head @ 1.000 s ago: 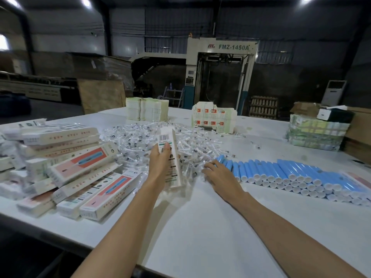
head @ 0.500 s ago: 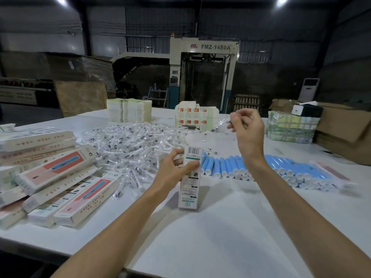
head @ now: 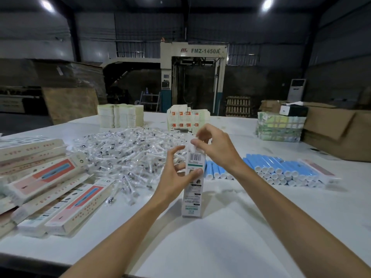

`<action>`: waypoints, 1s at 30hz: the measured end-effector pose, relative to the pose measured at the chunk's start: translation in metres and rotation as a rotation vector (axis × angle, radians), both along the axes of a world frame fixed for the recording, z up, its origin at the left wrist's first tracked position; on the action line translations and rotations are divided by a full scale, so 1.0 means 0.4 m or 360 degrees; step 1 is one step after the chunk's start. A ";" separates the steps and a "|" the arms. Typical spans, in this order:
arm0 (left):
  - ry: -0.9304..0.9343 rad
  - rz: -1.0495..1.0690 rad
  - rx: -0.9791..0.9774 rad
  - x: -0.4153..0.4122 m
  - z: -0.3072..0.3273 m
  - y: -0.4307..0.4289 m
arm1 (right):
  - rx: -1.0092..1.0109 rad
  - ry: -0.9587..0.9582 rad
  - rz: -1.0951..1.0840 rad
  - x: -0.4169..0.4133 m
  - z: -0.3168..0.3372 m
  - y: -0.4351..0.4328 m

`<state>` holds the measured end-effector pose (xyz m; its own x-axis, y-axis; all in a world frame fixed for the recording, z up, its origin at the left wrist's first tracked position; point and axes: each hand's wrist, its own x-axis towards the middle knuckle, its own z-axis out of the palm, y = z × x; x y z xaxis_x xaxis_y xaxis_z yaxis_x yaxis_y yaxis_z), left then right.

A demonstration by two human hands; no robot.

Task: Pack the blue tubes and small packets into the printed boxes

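The printed box (head: pixel 193 189) is standing upright on the white table (head: pixel 220 247), with its bottom end resting on the surface. The left hand (head: pixel 176 175) is gripping its upper half, thumb on the facing panel and fingers curled round the far side. That panel is showing a barcode near the top, a teal band below it and lines of small print too blurred to read.

Directly above the box's top end, the right hand (head: pixel 217 149) is pinching a small packet (head: pixel 193 141) between thumb and fingertips, with the other fingers arching loosely.

Behind and to the left of the box, a heap of clear packets (head: pixel 124 149) is spreading across the table. To the right of the box, blue tubes (head: pixel 281 167) with white caps are lying in rows. Far left of the box, long boxes (head: pixel 50 183) printed with a red panel and a blue tube picture are lying piled.

Well behind the box, a machine (head: pixel 192 77) is showing the lettering "FMZ-1450A" on its header.
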<state>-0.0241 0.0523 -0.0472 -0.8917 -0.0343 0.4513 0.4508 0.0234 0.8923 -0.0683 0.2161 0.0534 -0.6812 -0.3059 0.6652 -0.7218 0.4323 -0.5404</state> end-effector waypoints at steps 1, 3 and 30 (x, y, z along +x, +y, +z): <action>0.0009 -0.0002 -0.0011 0.001 0.001 0.001 | 0.0045 0.0022 0.0011 0.002 -0.001 0.003; 0.0029 -0.0015 -0.0030 0.001 -0.001 0.003 | 0.0176 0.0056 0.0010 0.005 -0.009 0.008; 0.0085 -0.0072 -0.0039 0.018 -0.004 0.027 | -0.0511 -0.0382 0.0465 0.052 -0.202 0.088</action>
<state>-0.0171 0.0633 -0.0486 -0.8667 0.0171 0.4985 0.4988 0.0232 0.8664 -0.0476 0.2512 -0.0276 -0.7430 -0.3123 0.5920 -0.6270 0.0151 -0.7789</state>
